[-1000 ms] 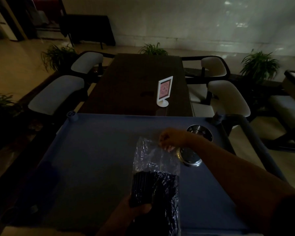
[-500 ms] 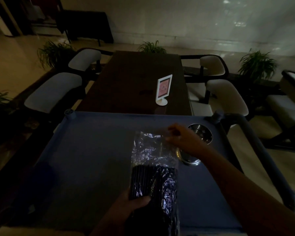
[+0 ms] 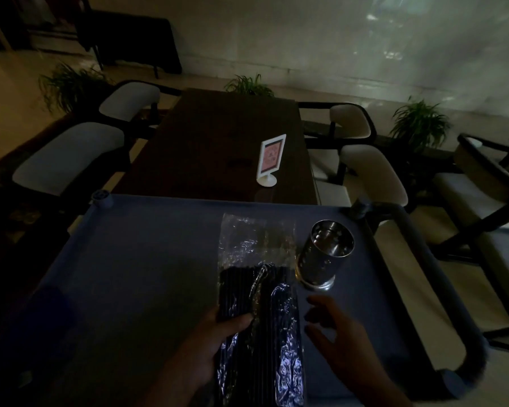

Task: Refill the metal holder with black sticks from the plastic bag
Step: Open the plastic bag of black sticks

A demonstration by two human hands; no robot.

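Observation:
A clear plastic bag (image 3: pixel 256 248) lies lengthwise on the blue cart top (image 3: pixel 147 259), its near half filled with black sticks (image 3: pixel 265 321). My left hand (image 3: pixel 218 333) grips the bag's left edge around the sticks, thumb on top. The perforated metal holder (image 3: pixel 325 254) stands upright just right of the bag; nothing shows inside it. My right hand (image 3: pixel 338 327) hovers open beside the bag's right edge, near side of the holder, fingers spread, touching nothing that I can see.
The cart's dark handle bar (image 3: pixel 441 277) runs along its right side. Beyond the cart stretches a dark wooden table (image 3: pixel 218 142) with a small white sign stand (image 3: pixel 269 160). White-backed chairs (image 3: pixel 68 154) flank the table, and potted plants (image 3: pixel 417 121) sit further back.
My right hand let go of the bag's far open end and pulled back toward me, now open beside the sticks. The metal holder, partly hidden before, is fully in view.

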